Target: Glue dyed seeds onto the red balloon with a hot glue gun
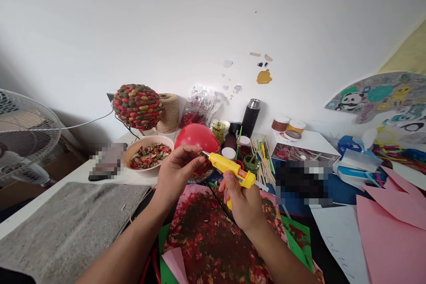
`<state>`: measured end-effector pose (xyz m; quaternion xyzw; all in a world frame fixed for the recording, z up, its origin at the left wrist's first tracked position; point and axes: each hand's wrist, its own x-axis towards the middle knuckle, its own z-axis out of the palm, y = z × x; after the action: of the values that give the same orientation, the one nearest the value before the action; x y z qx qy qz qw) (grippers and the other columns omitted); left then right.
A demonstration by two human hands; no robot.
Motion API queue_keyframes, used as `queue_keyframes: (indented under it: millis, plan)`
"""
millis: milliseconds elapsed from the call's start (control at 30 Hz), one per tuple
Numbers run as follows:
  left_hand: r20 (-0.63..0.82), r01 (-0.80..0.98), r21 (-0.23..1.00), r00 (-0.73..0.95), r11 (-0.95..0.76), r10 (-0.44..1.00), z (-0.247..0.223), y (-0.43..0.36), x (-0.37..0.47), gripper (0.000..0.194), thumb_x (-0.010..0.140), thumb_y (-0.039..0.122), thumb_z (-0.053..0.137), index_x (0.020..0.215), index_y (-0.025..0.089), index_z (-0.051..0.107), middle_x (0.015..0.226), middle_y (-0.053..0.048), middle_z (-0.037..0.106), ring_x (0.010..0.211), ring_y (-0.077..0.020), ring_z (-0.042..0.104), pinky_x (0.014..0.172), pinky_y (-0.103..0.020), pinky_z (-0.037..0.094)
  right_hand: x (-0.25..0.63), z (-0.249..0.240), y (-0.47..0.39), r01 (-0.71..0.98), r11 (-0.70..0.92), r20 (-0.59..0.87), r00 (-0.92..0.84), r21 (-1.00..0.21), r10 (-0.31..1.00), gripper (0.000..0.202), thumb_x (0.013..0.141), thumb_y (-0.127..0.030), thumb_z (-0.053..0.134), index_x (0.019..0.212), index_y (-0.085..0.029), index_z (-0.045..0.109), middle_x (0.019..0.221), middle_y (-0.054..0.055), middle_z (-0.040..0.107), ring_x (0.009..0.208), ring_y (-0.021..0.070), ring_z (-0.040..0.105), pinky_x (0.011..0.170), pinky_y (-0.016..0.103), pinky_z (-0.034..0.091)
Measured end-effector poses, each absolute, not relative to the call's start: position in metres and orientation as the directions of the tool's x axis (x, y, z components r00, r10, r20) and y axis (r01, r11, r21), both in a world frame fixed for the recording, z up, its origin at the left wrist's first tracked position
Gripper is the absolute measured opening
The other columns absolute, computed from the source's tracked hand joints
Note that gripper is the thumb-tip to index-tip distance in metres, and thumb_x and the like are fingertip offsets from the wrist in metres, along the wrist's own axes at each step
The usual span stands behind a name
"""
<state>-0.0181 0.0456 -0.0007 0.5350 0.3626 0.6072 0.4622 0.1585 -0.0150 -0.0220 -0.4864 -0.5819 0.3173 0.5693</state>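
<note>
My right hand (244,202) is wrapped round a yellow hot glue gun (231,166), its nozzle pointing left and slightly up. At the nozzle tip, my left hand (179,164) pinches a small dark piece (202,154), mostly hidden by the fingers, so its kind is unclear. Just behind both hands stands a red balloon (196,136), its lower part covered by my left hand. To the left, a pale bowl (129,151) holds many small red, green and yellow painted pieces (149,156) that look like shells.
Paint-smeared paper (213,239) lies below my hands. Behind are a ball covered in coloured pieces (138,106), a twine spool (169,113), a black flask (251,117), paint jars (250,164) and wooden sticks (266,157). A fan (26,133) stands left; pink paper (389,239) lies right.
</note>
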Motion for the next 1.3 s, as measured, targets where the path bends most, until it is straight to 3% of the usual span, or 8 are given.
queue_keyframes:
  millis: [1300]
  plan:
    - [0.338,-0.127,0.931,-0.053,-0.342,0.94,-0.0038,0.0457,-0.0209,0.03,0.078,0.039,0.095,0.097,0.021,0.08,0.093,-0.003,0.08,0.081,-0.0163,0.072,0.075,-0.025,0.061,0.1571,-0.0195,-0.0151,0.221,0.314,0.347,0.128,-0.923,0.929,0.069,0.102,-0.082,0.052,0.065,-0.024,0.062,0.054,0.001,0.058,0.046,0.0165,0.054,0.046,0.029,0.041]
